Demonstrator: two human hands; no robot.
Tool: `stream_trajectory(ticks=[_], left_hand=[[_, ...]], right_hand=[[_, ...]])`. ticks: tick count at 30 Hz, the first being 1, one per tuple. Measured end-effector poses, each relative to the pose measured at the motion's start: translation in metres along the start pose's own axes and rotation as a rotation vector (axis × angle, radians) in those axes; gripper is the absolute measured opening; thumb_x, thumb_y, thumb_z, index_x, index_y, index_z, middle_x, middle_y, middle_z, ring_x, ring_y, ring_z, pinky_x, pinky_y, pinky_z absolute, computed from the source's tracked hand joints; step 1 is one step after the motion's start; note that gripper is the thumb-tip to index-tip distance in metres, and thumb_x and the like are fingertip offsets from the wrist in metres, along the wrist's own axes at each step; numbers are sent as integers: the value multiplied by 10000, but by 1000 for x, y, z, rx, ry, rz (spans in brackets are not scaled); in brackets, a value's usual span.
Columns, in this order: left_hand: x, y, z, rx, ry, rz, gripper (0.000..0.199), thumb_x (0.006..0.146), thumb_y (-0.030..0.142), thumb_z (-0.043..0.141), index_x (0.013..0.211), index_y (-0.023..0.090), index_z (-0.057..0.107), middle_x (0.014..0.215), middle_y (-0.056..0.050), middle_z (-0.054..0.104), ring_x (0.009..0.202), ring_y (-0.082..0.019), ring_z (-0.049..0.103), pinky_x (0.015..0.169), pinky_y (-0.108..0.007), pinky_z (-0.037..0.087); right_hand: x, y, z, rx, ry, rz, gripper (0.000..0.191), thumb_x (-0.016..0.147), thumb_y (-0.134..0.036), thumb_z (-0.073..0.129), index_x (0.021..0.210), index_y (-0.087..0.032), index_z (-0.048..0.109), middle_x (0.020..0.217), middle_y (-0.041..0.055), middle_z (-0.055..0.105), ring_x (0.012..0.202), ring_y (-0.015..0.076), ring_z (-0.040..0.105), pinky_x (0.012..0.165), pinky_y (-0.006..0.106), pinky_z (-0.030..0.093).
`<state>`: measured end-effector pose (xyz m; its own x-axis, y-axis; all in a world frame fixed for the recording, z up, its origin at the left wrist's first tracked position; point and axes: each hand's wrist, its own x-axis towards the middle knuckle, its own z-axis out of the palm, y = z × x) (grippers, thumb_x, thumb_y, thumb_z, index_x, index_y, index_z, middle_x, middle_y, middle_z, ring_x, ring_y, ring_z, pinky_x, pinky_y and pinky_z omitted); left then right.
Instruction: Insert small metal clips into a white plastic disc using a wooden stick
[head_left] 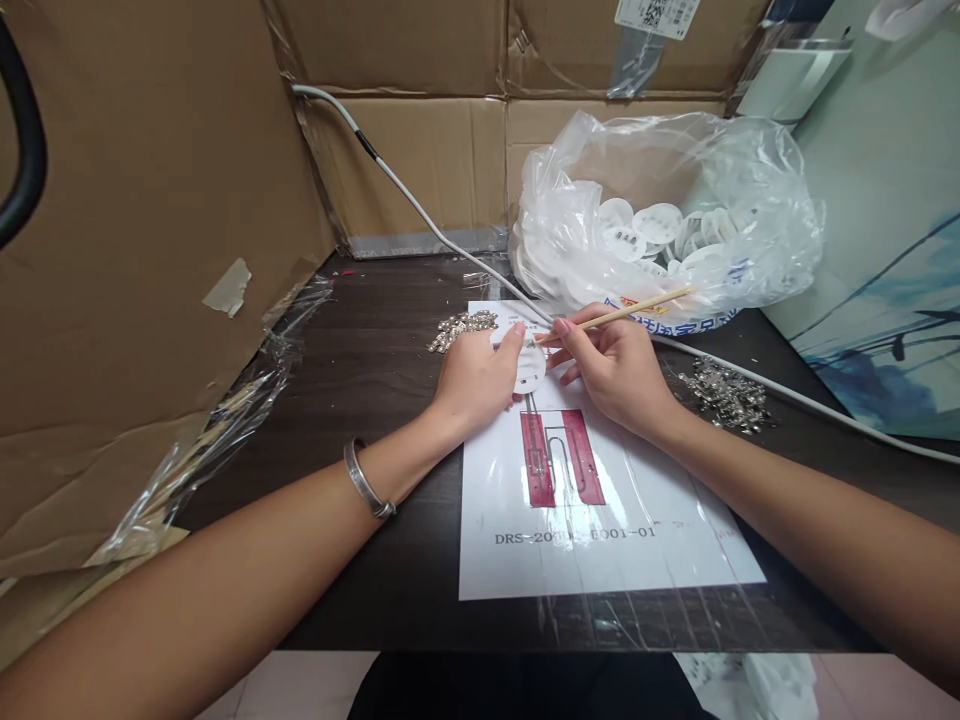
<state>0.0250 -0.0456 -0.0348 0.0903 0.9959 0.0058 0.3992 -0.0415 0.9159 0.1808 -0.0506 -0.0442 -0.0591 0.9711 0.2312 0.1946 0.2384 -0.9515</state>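
A round white plastic disc (531,372) is pinched in my left hand (480,375), thumb on top, above the printed sheet (615,480). Between the thumb and fingers of my right hand (619,365) is a thin wooden stick (637,305). Its lower tip meets the disc near the top, by my left thumb. A small dark metal-looking bit sits at that tip, too small to make out. Just beyond my left hand lies a pile of small shiny metal parts (461,328). Another pile of metal parts (724,395) is to the right of my right wrist.
An open clear plastic bag (547,215) holding several white discs (658,223) stands at the back right. A white cable (435,225) crosses the dark table (360,580) behind my hands. Cardboard walls (165,250) close off the left and back. A white mug (795,80) is far right.
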Motion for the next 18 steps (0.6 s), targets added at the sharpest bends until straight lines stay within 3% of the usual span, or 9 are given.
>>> stream_trajectory(ticks=[5,11,18], left_hand=[[-1,0,1,-7,9,11,416,932,403,488,594,170,555,448,3,552,369,-104,528,392,-204,379],[-2,2,0,-44,4,57,401,960,435,450,758,156,655,472,15,550,341,-87,500,361,-185,379],[-1,5,2,-19,19,2,375,967,392,465,816,147,705,488,19,560,331,-82,501,345,-184,377]], right_hand=[[-3,1,2,-164,7,-64,299,893,-426,597,764,-158,609,738,42,658,565,108,610,464,242,495],[-6,-2,6,107,101,-38,305,908,-481,569,855,-181,561,877,59,709,700,135,679,558,257,586],[-5,0,5,114,86,-47,287,909,-457,581,857,-175,579,859,65,723,743,152,702,564,261,596]])
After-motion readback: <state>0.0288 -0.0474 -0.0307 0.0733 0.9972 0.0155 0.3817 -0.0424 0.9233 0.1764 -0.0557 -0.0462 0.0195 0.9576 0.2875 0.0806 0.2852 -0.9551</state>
